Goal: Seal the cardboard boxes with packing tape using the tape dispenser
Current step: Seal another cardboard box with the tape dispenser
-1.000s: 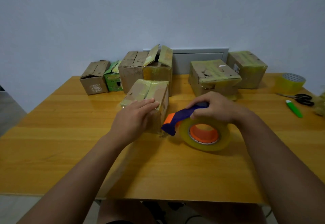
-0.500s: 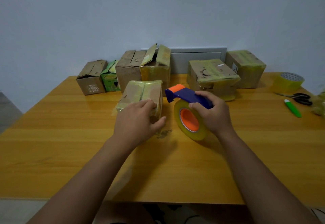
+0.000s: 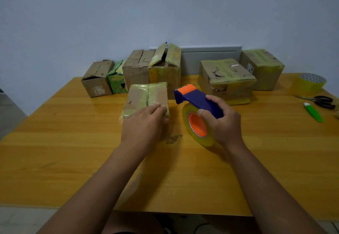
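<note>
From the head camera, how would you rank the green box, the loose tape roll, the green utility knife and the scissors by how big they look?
1. Green box and loose tape roll: about alike, so unranked.
2. Scissors.
3. Green utility knife, close to the scissors.
Wide-angle stretching near the edge makes this unsure.

Your small cardboard box (image 3: 146, 97) sits on the table in front of you, lying low and flat, its top flaps closed and covered in yellowish tape, a seam running down the middle. Just to its right is the tape dispenser (image 3: 197, 101), a blue body with an orange front edge pointing away toward the back boxes, clear of the small box. Its tape roll (image 3: 197, 126) hangs beneath on an orange hub, standing on edge, the yellowish tape wound thick, its lower rim down near the tabletop.
</note>
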